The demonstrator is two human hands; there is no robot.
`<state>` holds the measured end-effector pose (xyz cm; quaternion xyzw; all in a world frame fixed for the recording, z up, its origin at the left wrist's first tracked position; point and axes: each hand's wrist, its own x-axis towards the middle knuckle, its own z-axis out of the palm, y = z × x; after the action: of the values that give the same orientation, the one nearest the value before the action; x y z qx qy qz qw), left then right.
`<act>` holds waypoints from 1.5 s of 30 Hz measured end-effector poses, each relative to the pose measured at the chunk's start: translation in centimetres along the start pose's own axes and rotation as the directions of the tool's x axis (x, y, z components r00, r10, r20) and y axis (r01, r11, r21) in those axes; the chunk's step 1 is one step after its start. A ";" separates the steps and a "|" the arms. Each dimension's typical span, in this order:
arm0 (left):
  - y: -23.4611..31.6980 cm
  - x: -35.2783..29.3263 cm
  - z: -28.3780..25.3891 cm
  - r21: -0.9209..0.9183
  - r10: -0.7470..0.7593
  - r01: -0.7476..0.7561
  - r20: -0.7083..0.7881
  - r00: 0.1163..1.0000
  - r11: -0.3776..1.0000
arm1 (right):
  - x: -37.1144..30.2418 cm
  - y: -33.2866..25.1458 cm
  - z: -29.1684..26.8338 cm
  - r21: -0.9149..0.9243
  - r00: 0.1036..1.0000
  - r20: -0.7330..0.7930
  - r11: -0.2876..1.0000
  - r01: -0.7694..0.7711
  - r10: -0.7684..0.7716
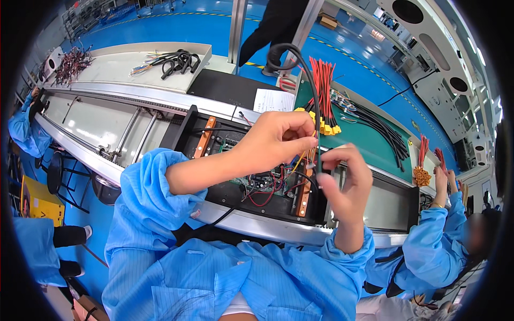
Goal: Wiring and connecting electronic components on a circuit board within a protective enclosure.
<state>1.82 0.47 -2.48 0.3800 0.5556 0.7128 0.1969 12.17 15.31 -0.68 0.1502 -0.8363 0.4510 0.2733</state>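
Note:
A black cable (307, 69) arches up beyond my hands and comes down between them. My left hand (281, 138) is closed in a pinch beside it, and thin coloured wires (309, 156) run down from under the fingertips. My right hand (349, 179) is close by on the right of the cable, thumb and fingers apart. Below both hands lies a black open housing with a green circuit board (257, 179), red and black wires and two copper-coloured bars (204, 137) (304, 199). My left forearm covers part of the board.
The housing rests on a metal-railed conveyor (257, 220). Beyond it, red wires with yellow connectors (323, 96) and black cables (383, 131) lie on a green mat (356, 122). More black cables (179, 63) are at the far left. A co-worker (436, 235) sits at the right.

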 end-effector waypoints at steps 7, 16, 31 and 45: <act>0.8 0.1 -0.4 0.057 -0.005 0.002 0.043 0.999 0.998 | 0.5 1.3 -0.4 -0.255 0.998 0.053 0.967 -0.019 0.033; 2.6 0.6 -0.4 0.030 -0.143 0.140 0.213 0.967 0.990 | 0.4 2.7 -0.3 0.448 0.881 0.233 0.758 -0.474 0.412; 0.7 4.8 1.6 0.642 0.257 -0.559 0.507 0.823 0.525 | -3.0 7.7 -0.1 0.417 0.874 0.191 0.769 -0.484 0.447; -5.2 1.6 -2.3 0.868 0.244 -0.255 0.161 0.956 0.426 | -3.4 6.2 1.8 0.604 0.968 -0.111 0.789 -0.113 0.223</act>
<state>-1.71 1.71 -7.12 0.5081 0.7791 0.3428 -0.1316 11.21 17.24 -7.68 0.1124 -0.6358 0.7236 0.2442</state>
